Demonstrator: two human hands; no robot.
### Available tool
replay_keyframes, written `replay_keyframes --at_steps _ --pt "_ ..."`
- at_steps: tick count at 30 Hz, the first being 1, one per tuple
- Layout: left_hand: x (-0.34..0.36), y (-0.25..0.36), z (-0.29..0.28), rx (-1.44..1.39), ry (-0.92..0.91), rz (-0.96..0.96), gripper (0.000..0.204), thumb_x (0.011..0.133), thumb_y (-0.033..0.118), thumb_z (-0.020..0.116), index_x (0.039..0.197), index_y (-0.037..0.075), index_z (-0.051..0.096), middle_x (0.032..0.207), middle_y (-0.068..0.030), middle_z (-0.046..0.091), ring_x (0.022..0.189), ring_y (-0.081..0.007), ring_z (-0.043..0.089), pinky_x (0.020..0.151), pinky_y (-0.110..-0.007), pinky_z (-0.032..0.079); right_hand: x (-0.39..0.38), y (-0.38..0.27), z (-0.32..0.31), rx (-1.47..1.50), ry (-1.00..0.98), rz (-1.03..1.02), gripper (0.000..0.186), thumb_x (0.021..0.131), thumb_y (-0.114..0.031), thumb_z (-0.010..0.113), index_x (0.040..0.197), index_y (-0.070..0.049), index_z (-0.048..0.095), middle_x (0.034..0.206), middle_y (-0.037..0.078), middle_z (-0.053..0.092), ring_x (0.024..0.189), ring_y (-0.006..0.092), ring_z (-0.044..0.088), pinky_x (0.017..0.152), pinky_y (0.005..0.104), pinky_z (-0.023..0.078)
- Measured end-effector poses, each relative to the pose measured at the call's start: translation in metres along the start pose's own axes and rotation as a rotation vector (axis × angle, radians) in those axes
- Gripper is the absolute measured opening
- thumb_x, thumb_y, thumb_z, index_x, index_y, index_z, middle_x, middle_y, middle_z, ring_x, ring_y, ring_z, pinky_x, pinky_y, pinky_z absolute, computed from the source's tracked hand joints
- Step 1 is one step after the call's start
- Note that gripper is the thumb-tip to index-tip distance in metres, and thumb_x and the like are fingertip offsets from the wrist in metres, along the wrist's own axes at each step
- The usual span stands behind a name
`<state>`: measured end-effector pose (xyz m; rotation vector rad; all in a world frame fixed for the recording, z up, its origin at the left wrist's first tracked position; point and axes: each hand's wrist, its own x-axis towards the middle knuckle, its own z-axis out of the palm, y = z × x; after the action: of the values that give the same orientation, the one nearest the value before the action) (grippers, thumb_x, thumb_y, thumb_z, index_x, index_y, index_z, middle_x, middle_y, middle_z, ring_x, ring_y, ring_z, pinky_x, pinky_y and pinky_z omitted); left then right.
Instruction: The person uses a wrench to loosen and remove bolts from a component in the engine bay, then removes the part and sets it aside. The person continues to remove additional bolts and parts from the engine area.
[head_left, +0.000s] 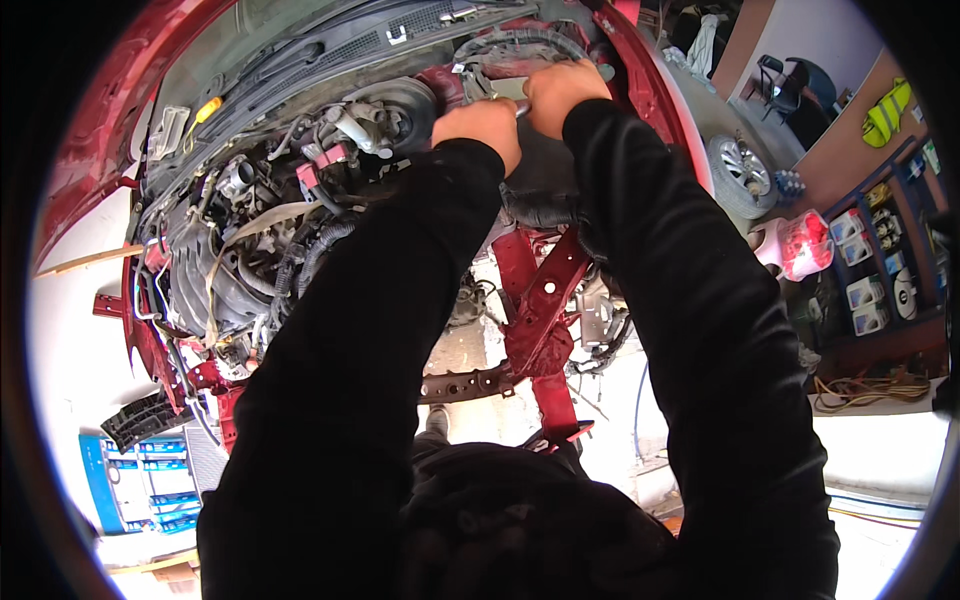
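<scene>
Both my arms, in black sleeves, reach forward over the open engine bay of a red car. My left hand [480, 131] is closed in a fist, and my right hand [562, 97] is closed just beyond it to the right. In the small gap between the fists shows a short bit of grey metal bar [522, 108]; the rest of it is hidden by my fingers. Beneath my hands lies a dark, flat-sided part [541, 160]. Left of my left hand is a round black brake booster [408, 112].
The engine [235, 255] with hoses and wiring fills the bay's left side. Nearer me are a bare red body member [545, 300] and a brown perforated crossbar [465, 385]. To the right stand a wheel [741, 172] and shelves of bottles [868, 245].
</scene>
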<state>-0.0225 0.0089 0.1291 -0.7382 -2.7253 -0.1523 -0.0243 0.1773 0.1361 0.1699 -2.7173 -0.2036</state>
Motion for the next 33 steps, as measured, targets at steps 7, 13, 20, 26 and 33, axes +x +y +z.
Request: replay_keyframes --at_steps 7,13,20,26,33 --pt "-0.014 -0.037 0.016 -0.852 0.441 0.038 0.033 0.089 0.015 0.072 0.118 0.002 0.065 0.111 -0.0201 0.071 0.101 -0.0392 0.071 0.09 -0.046 0.058 -0.011 -0.031 -0.032 0.082 0.005 -0.309 0.039 0.081 -0.038 0.077 0.112 -0.015 0.081 0.11 0.008 0.078 0.117 0.0321 0.07 0.109 0.0568 0.044" --pt "-0.083 -0.074 0.065 -1.406 0.488 -0.213 0.024 0.113 0.022 0.06 0.126 0.002 0.06 0.11 -0.0072 0.064 0.097 -0.0176 0.06 0.091 -0.033 0.052 -0.023 -0.096 -0.03 0.187 0.066 -0.421 0.044 0.08 -0.05 0.083 0.104 -0.015 0.073 0.1 0.007 0.075 0.101 0.0313 0.071 0.1 0.0552 0.045" --pt "-0.117 -0.134 0.111 -1.71 0.37 -0.615 0.027 0.117 0.03 0.053 0.123 0.005 0.063 0.106 -0.0007 0.065 0.097 -0.0118 0.06 0.088 -0.031 0.052 0.031 -0.107 -0.022 0.142 -0.109 -0.264 0.036 0.08 -0.045 0.083 0.09 -0.014 0.066 0.083 0.008 0.07 0.091 0.0327 0.071 0.09 0.0486 0.047" --pt "-0.086 -0.162 0.13 -1.896 0.157 -0.694 0.028 0.114 0.034 0.055 0.121 0.009 0.065 0.109 -0.0002 0.068 0.091 -0.0139 0.063 0.084 -0.032 0.05 0.02 -0.091 -0.068 0.226 0.101 -0.353 0.037 0.077 -0.042 0.085 0.086 -0.012 0.064 0.08 0.007 0.069 0.083 0.0318 0.07 0.082 0.047 0.048" --pt "-0.004 -0.109 0.107 -1.452 -0.008 -0.05 0.013 0.1 0.012 0.072 0.107 0.004 0.066 0.098 -0.0079 0.07 0.089 -0.0213 0.071 0.082 -0.035 0.056 -0.089 -0.057 -0.193 0.121 0.391 0.201 0.038 0.074 -0.025 0.094 0.088 -0.005 0.064 0.075 0.008 0.064 0.066 0.0279 0.062 0.068 0.0418 0.046"
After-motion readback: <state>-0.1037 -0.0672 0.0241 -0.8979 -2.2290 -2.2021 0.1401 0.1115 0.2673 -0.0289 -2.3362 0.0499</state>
